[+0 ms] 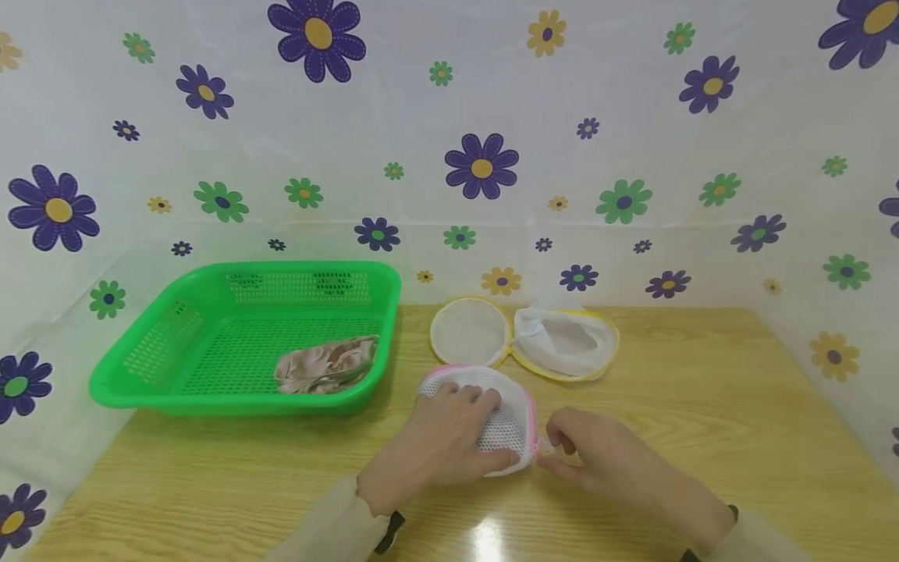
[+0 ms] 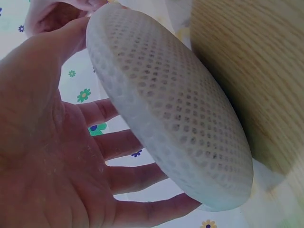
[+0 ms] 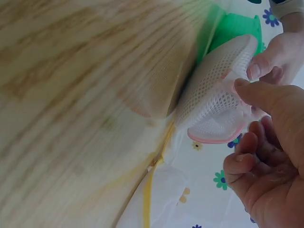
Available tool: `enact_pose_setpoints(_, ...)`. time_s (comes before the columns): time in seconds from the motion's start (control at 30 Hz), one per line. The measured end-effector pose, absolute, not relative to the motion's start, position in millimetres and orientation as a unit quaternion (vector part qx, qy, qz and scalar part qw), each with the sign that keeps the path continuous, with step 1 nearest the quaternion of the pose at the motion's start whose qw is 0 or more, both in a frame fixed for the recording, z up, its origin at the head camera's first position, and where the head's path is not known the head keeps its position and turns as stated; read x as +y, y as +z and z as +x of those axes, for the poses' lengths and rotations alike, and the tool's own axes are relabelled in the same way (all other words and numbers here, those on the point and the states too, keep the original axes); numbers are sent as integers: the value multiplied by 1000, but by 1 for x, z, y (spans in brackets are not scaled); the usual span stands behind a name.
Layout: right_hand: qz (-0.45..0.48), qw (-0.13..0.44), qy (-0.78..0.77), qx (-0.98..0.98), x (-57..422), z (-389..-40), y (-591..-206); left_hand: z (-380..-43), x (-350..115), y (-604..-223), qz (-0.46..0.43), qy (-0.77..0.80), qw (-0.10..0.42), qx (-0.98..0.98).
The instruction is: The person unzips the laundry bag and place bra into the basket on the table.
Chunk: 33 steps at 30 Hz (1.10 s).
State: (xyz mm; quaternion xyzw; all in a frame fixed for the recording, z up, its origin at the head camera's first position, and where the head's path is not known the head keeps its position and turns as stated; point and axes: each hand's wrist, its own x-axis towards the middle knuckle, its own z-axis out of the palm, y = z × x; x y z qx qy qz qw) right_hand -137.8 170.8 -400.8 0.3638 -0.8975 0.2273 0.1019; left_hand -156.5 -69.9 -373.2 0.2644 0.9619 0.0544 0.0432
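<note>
A white mesh laundry bag (image 1: 507, 421) with a pink zipped edge stands on the table in front of me. My left hand (image 1: 449, 439) holds it from the left, fingers spread over its top and thumb at its near edge. At the bag's right corner, the thumb and bent index finger of my right hand (image 1: 607, 457) pinch the zipper end (image 1: 536, 448). The pull itself is mostly hidden by those fingertips. In the left wrist view the bag's rounded mesh side (image 2: 175, 104) faces the camera, and its contents cannot be made out.
Just behind lies a yellow-edged white laundry bag (image 1: 469, 332), spread open in two round halves. To the left stands a green plastic basket (image 1: 239, 400) with a crumpled beige cloth (image 1: 326, 367) inside. A flowered sheet (image 1: 393, 140) hangs behind the wooden table (image 1: 702, 390).
</note>
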Motion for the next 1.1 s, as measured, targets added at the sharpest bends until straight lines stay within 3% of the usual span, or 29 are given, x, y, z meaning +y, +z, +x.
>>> enact_pose_setpoints(0.1,406,171,222,-870,171,-138,-405,-158,-70,-371,266,55,49,961)
enact_pose_setpoints(0.2,432,192,232,-850,173,-139,-409,-159,-71,-370,270,54,51,960)
enact_pose_setpoints(1.1,441,71,225,-866,169,-137,-407,-149,-67,-371,284,28,78,955)
